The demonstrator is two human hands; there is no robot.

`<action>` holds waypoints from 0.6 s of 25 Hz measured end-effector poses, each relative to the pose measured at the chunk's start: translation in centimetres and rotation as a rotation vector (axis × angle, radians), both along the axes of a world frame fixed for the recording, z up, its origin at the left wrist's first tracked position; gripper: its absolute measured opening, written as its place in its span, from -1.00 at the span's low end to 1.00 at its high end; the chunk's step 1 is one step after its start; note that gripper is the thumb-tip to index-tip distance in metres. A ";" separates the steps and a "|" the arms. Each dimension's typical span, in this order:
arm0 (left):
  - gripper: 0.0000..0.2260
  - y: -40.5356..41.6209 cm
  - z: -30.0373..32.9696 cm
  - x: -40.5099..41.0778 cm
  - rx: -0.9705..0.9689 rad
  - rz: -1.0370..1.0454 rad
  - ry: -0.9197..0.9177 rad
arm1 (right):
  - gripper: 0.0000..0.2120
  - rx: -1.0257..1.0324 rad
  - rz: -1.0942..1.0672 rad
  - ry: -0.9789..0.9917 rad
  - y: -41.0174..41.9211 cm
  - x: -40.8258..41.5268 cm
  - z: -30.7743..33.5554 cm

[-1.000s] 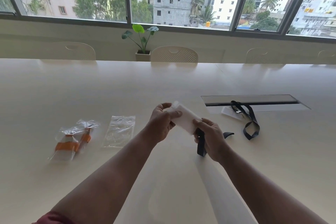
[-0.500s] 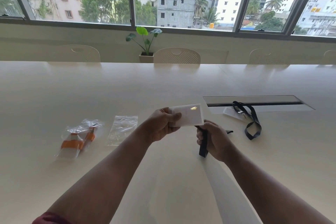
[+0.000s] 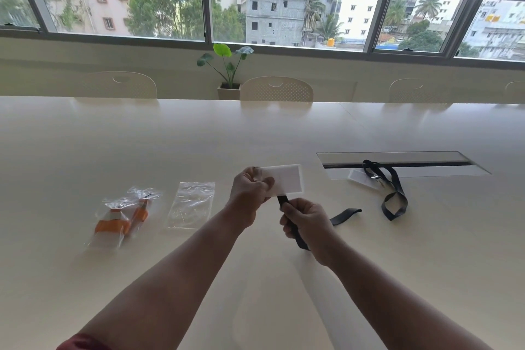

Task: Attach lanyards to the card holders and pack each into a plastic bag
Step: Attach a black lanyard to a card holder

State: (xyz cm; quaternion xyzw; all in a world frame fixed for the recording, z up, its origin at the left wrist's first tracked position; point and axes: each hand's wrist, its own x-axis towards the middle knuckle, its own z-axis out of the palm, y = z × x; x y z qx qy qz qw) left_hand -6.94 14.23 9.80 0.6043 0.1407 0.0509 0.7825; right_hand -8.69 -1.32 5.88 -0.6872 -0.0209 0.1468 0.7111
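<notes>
Hands (image 3: 250, 193) around holder (image 3: 287, 180), lanyard (image 3: 298, 231).

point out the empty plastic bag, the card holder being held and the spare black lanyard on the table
empty plastic bag (image 3: 191, 205), head view, middle of the clear film
card holder (image 3: 287, 180), head view, centre of its white face
spare black lanyard (image 3: 396, 190), head view, strap on its right side

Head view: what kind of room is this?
Probably an office meeting room: a long pale conference table with a cable hatch, perforated chairs along the far side, and windows facing city buildings.
</notes>
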 end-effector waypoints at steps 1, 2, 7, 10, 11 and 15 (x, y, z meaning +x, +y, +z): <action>-0.85 -0.1 -0.3 0.0 0.049 0.038 -0.018 | -0.86 -0.017 -0.009 0.003 0.4 -0.3 0.1; -0.85 -0.1 -0.5 0.1 0.103 0.075 -0.037 | -0.87 -0.028 -0.009 0.007 0.7 -0.6 0.3; -0.80 -0.3 -0.8 -0.3 0.384 0.122 -0.166 | -0.88 0.123 -0.139 -0.017 1.4 -1.1 2.8; -0.84 -0.2 -1.2 -0.4 0.584 0.073 -0.208 | -0.92 0.350 -0.096 0.021 0.8 -1.0 5.1; -0.84 -0.1 -1.3 -0.4 0.646 0.056 -0.212 | -0.90 0.414 -0.070 0.033 0.5 -0.8 5.8; -0.83 0.7 -1.5 -0.8 0.796 -0.098 -0.229 | -0.79 0.582 -0.039 0.024 -1.1 0.2 8.0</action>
